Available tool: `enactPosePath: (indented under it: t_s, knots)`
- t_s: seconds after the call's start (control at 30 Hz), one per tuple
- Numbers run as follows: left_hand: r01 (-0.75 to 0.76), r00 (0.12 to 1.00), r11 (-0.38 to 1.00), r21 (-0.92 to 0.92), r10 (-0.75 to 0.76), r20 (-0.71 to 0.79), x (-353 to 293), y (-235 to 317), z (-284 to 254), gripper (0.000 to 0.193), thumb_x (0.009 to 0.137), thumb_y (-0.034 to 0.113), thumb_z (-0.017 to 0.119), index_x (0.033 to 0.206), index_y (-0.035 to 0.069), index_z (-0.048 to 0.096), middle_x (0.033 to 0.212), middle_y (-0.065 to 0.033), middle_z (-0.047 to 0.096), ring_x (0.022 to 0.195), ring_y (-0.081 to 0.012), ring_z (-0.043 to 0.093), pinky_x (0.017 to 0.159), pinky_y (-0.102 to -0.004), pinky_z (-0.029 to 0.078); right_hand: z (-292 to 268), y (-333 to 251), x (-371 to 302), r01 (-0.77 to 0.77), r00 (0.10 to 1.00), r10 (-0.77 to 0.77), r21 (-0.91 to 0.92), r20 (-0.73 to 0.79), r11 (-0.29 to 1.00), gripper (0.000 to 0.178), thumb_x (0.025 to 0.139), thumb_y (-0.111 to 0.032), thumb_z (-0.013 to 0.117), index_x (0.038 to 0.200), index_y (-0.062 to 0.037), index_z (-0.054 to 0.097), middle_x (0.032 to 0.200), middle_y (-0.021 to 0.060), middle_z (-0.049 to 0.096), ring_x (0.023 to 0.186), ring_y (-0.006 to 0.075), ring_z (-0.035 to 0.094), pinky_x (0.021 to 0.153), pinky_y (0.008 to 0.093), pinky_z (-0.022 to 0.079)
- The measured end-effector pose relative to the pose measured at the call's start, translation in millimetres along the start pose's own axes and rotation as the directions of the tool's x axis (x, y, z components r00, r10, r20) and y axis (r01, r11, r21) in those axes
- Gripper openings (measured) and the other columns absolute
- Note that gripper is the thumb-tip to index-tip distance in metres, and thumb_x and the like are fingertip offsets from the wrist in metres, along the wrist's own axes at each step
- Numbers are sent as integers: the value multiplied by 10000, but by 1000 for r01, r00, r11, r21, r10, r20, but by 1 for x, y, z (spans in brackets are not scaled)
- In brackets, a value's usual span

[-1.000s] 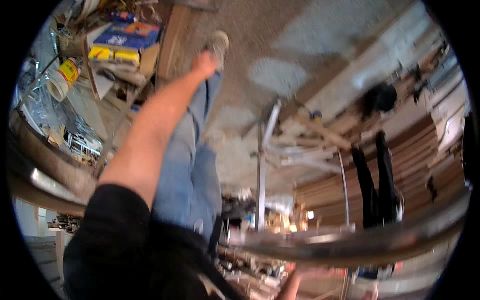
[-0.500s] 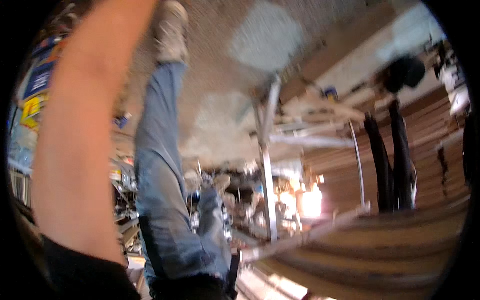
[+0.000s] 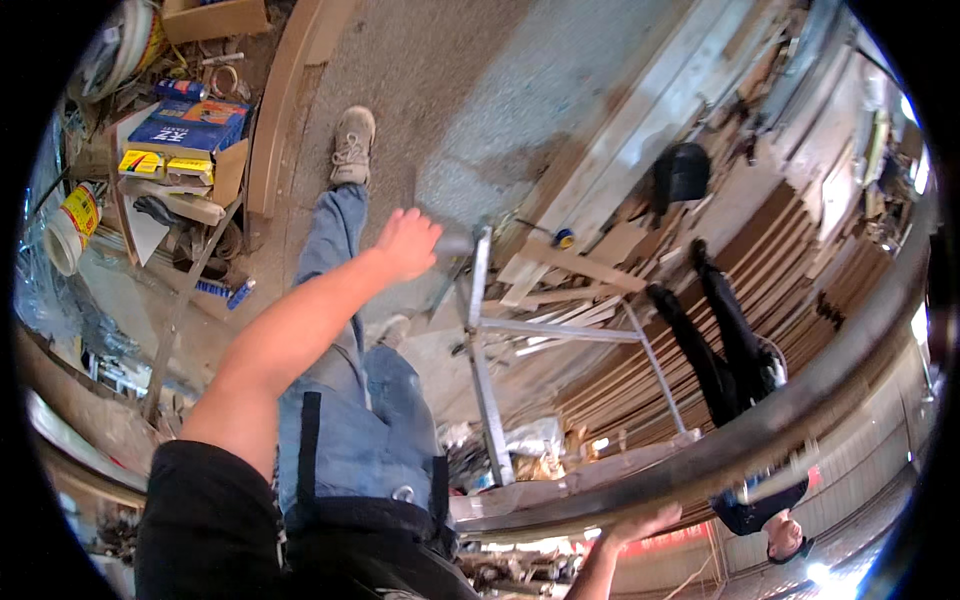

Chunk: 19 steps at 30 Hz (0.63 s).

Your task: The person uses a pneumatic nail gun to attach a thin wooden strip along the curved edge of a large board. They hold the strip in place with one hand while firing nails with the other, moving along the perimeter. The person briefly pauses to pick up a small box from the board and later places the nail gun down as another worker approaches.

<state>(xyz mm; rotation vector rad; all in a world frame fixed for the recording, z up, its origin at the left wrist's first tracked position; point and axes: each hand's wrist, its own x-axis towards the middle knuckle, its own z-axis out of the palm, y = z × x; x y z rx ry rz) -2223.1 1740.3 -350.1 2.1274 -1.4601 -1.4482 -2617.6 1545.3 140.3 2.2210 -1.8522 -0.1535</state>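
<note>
My left arm reaches across in front of my blue jeans [image 3: 360, 425]. Its hand, my left hand [image 3: 408, 245], is closed, fingers curled, beside the upright leg of a grey metal stand [image 3: 483, 300]. A blurred grey shape [image 3: 456, 244] juts from the fist toward that leg; I cannot make out what it is. At the lower right, my right hand [image 3: 640, 525] has its fingers stretched out flat. It lies along the long, dark edge of a bench or beam [image 3: 700, 465], bent by the lens; whether it touches is unclear.
Across the bench, another person [image 3: 765, 515] in dark clothes stands by stacked brown boards [image 3: 620, 385]. Timber offcuts [image 3: 590, 270] and a black cap-like object [image 3: 683, 175] lie beyond the stand. To my left are a blue box [image 3: 190, 125], a white bucket [image 3: 72, 235] and a curved brown board [image 3: 280, 100].
My left arm, earlier large and blurred with its hand out of view, has come down so that the closed hand shows. My right hand has come into view. The whole view has shifted and sharpened.
</note>
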Motion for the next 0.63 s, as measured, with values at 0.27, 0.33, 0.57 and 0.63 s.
enactPosePath:
  t_s: [0.27, 0.33, 0.57, 0.63]
  knots:
    - [90, 775, 957, -276, -242, -583, -227, 99, -46, 264, 934, 257, 766, 1085, 61, 672, 953, -185, 738, 960, -420, 668, 843, -562, 511, 32, -63, 21, -49, 998, 61, 276, -34, 960, 764, 1128, -595, 467, 1533, 52, 509, 1418, 331, 588, 1298, 473, 594, 1113, 549, 472]
    - [131, 680, 935, -330, -327, -656, -309, 123, -36, 346, 996, 345, 748, 1119, 41, 638, 924, -212, 701, 944, -444, 667, 817, -562, 527, 42, -66, 26, -6, 996, 24, 213, -81, 977, 736, 1118, -614, 480, 1511, 2, 563, 1374, 322, 609, 1277, 478, 619, 1064, 573, 506]
    - [402, 469, 808, -431, -586, -661, -585, 185, -4, 424, 1066, 420, 654, 1067, -4, 650, 950, -293, 716, 933, -480, 705, 822, -574, 540, 49, -48, -6, 95, 995, -78, 281, -70, 955, 723, 1104, -593, 518, 1510, 3, 569, 1346, 322, 607, 1268, 505, 598, 1070, 571, 510]
    - [433, 372, 782, -449, -609, -701, -630, 181, -7, 415, 1074, 411, 635, 1024, 0, 666, 876, -280, 720, 871, -507, 709, 777, -609, 545, 94, -28, -33, 122, 982, -85, 217, -170, 969, 710, 1108, -577, 519, 1533, -10, 550, 1363, 321, 601, 1289, 506, 587, 1077, 580, 505]
